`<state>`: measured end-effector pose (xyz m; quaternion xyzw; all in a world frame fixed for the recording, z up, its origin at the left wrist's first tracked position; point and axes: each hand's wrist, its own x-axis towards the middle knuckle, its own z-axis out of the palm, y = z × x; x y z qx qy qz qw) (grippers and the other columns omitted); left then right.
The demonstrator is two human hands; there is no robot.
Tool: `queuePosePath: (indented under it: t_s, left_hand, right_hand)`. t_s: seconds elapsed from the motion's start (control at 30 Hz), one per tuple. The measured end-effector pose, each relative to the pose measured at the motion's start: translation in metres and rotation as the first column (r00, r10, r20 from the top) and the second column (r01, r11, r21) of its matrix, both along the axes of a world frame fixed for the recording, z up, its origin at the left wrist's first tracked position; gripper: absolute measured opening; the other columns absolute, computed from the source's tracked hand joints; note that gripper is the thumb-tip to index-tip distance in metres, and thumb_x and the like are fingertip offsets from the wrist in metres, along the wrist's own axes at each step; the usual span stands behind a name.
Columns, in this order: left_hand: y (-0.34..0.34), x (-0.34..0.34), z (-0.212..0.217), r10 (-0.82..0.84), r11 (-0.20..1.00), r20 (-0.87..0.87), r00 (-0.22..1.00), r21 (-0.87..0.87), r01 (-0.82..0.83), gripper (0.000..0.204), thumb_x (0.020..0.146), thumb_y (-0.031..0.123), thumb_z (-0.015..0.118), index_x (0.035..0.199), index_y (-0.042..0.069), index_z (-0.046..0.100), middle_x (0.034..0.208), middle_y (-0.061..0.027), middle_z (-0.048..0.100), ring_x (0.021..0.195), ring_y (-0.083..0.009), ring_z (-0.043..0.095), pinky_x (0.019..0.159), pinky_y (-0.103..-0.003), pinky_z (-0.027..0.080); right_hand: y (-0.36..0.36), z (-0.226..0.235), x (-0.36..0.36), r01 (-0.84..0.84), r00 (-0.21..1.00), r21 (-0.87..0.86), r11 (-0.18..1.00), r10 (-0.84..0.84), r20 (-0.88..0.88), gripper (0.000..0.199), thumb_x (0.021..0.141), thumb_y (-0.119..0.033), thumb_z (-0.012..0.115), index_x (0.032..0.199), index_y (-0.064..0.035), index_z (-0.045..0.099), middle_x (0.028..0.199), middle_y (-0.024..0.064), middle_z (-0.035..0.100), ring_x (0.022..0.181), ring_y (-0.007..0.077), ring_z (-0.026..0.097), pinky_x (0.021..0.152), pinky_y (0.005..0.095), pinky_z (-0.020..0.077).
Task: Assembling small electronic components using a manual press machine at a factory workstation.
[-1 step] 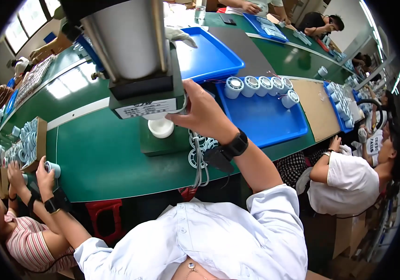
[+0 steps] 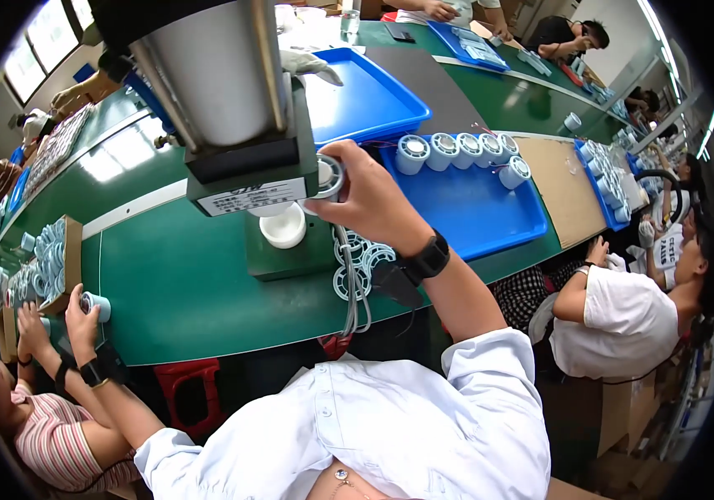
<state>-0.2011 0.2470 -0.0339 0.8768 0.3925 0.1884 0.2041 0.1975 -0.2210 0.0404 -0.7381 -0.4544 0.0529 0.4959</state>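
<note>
My right hand (image 2: pixel 370 200) grips a light blue cylindrical housing (image 2: pixel 330 177) by its sides, with its round slotted end showing. It is right beside the head of a bench press (image 2: pixel 244 179), above a white round cup-shaped holder (image 2: pixel 282 227) on a dark green base (image 2: pixel 278 265). Far to the left, my left hand (image 2: pixel 82 327) is closed around another light blue cylindrical housing (image 2: pixel 99 307), near the table's edge. Light blue slotted rings (image 2: pixel 350 282) lie beside the press base, partly behind grey cables (image 2: pixel 352 304).
A blue tray (image 2: pixel 482 221) at right holds several similar housings; an emptier-looking blue tray (image 2: pixel 365 96) stands behind. At left is a cardboard box (image 2: pixel 72 262) of light blue rings. A co-worker in stripes (image 2: pixel 61 433) sits close by my left arm; another (image 2: pixel 615 321) sits at right.
The housing in my right hand has come into view from beside the press head, its slotted end now showing. My left hand still holds its housing, slightly lower in view.
</note>
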Motion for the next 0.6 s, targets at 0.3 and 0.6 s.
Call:
queuePosePath:
  t_s: [0.3, 0.6]
  left_hand:
    - [-0.18, 0.109, 0.024, -0.311, 0.944, 0.185, 0.932, 0.179, 0.279, 0.05, 0.085, 0.017, 0.071, 0.131, 0.003, 0.057, 0.124, -0.014, 0.059, 0.112, -0.0265, 0.058, 0.095, -0.035, 0.047]
    - [-0.256, 0.168, 0.027, -0.492, 0.831, 0.059, 0.869, 0.328, 0.449, 0.066, 0.07, 0.018, 0.083, 0.13, 0.006, 0.058, 0.121, -0.0096, 0.061, 0.103, -0.0255, 0.059, 0.086, -0.036, 0.048]
  right_hand:
    - [-0.208, -0.065, 0.119, 0.862, 0.489, -0.214, 0.46, -0.641, 0.592, 0.068, 0.074, -0.035, 0.079, 0.133, -0.0155, 0.052, 0.144, 0.0157, 0.042, 0.133, 0.0359, 0.04, 0.11, 0.0459, 0.0326]
    - [-0.166, -0.038, 0.061, 0.681, 0.672, -0.109, 0.724, -0.558, 0.486, 0.059, 0.085, -0.033, 0.07, 0.137, -0.0104, 0.052, 0.143, 0.017, 0.046, 0.133, 0.0352, 0.042, 0.112, 0.0437, 0.0301]
